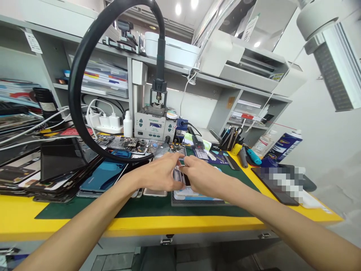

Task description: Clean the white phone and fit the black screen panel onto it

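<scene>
Both hands meet at the middle of the bench. My left hand (162, 172) is curled round the left side of a phone (177, 175), its thumb low and its index finger reaching across the top. My right hand (200, 174) is closed at the phone's upper right, with its fingertips pinched together; what they grip is hidden. Only a greyish and dark part of the phone shows between the hands. Beneath it lies a light blue and white pad (187, 194) on a dark perforated mat (197, 203).
A black flexible hose (73, 75) arches down close to my left hand. The soldering station (152, 127) stands behind. Phones and screens (62, 162) are stacked at left, with a blue phone back (103, 176) nearer. Tools (229, 138), a spray can (286, 145) and a dark tablet (272, 184) are at right.
</scene>
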{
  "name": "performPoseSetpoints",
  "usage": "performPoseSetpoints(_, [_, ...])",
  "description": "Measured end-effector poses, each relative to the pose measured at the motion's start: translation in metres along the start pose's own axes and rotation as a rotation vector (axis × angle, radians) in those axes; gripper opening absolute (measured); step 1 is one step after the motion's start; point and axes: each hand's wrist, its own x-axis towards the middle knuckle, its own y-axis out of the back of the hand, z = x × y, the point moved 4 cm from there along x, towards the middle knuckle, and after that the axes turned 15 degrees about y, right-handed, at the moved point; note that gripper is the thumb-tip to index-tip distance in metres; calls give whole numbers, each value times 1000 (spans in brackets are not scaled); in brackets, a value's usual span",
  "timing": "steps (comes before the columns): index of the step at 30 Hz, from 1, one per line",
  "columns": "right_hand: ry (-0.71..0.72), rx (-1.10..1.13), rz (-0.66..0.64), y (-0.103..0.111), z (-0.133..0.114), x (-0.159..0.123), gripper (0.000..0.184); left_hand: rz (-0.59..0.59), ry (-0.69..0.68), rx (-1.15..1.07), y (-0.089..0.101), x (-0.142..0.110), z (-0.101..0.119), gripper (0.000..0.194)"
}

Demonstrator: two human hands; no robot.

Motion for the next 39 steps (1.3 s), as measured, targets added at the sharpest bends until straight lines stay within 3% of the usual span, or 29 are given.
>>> performPoseSetpoints(12, [-123, 24, 27, -10, 10, -5, 28, 34, -8, 25, -3, 2, -2, 88])
performPoseSetpoints(31, [-289, 23, 48, -27, 50, -91, 36, -49, 56, 16, -1, -1, 0, 97])
performPoseSetpoints(39, [-296, 43, 123, -40, 58, -108, 44, -56, 66, 44, -3, -1, 1, 96])
